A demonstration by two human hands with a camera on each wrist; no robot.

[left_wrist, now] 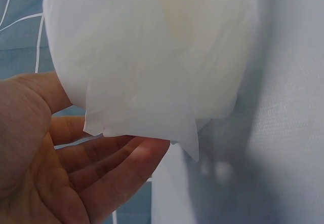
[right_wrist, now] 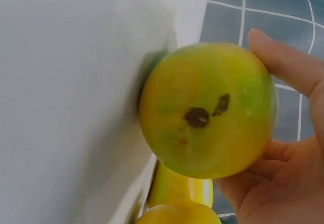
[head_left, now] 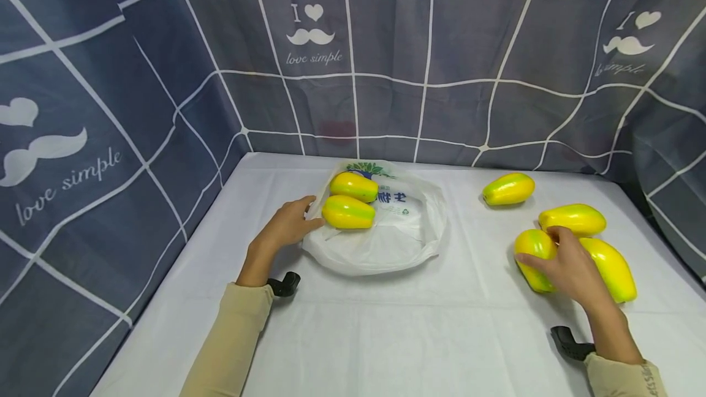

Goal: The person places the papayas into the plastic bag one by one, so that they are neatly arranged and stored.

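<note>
My left hand [head_left: 287, 222] holds the left edge of a white plastic bag [head_left: 380, 250]. In the left wrist view, its thumb is partly behind the bag [left_wrist: 142, 82] and the fingers [left_wrist: 126, 173] curl under the bag's edge. Two yellow papayas, an upper papaya [head_left: 354, 186] and a lower papaya [head_left: 347, 212], lie on the bag's left part. Over on the right, my right hand [head_left: 570, 265] grips another papaya [head_left: 534, 256] between thumb and fingers. Its greenish end with a dark stem spot faces the right wrist camera, where the papaya [right_wrist: 207, 112] looks round.
Beside the right hand lie a papaya [head_left: 609, 269] and, behind it, a second one [head_left: 573, 219]. Farther back is a single papaya [head_left: 508, 189]. A white cloth [head_left: 419, 336] covers the table, and grey checked curtains [head_left: 386, 103] hang behind and at both sides.
</note>
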